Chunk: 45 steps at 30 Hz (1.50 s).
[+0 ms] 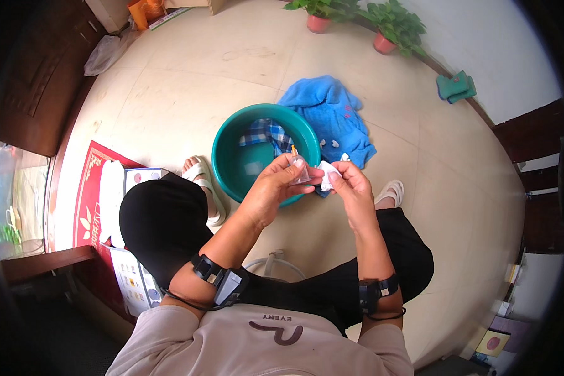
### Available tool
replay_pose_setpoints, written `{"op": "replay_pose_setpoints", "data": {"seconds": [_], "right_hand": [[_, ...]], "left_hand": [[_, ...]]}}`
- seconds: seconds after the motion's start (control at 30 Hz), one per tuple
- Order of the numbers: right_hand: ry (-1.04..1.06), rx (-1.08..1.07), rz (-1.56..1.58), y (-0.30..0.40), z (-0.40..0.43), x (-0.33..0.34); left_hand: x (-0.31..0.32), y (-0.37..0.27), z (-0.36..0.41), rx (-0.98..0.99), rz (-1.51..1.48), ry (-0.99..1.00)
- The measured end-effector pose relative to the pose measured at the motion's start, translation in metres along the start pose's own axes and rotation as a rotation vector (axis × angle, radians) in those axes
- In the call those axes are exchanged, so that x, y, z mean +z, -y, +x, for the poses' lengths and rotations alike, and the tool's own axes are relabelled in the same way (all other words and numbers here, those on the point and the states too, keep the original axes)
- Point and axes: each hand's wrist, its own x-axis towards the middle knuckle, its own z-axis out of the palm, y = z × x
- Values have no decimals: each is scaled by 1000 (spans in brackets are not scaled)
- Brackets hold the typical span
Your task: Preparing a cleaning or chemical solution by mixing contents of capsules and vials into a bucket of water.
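Observation:
In my left hand (278,177) is a small clear plastic piece (300,175) with a narrow orange tip pointing away from me. My thumb and fingers pinch its side; whether it is a bottle or a cap is unclear. A crumpled white tissue (328,176) is pinched between the thumb and fingers of my right hand (355,182), close beside the left fingertips. Both hands are above the near right rim of a teal plastic basin (219,171). Inside the basin lies a blue and white checked cloth (262,131), partly hidden by my left hand.
A blue fleecy cloth (326,105) lies on the floor against the basin's far right side, with white scraps (335,144) on it. An opened white box (134,277) stands on a red mat (85,207) to my left. Potted plants (384,43) line the far wall.

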Motion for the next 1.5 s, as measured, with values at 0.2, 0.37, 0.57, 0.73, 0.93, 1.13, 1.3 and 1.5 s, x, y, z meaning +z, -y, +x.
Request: {"op": "replay_pose_setpoints", "data": {"seconds": [0.2, 0.37, 0.57, 0.73, 0.93, 1.13, 1.3, 1.5], "right_hand": [[93, 75, 231, 4, -3, 1], [129, 96, 94, 7, -4, -2], [153, 83, -7, 9, -4, 2], [72, 34, 22, 10, -5, 12], [40, 25, -77, -9, 0, -3], [-286, -489, -346, 21, 1, 23], [-56, -712, -661, 17, -6, 36], [-283, -464, -428, 11, -11, 43]], "left_hand": [[-2, 2, 1, 34, 24, -12], [-4, 5, 1, 23, 57, 28], [-7, 8, 3, 80, 205, 62], [-4, 5, 0, 27, 138, 71], [-10, 15, 6, 59, 115, 44], [-13, 16, 7, -13, 79, 25], [-15, 17, 9, 45, 51, -18], [-8, 18, 6, 65, 242, 3]]}}
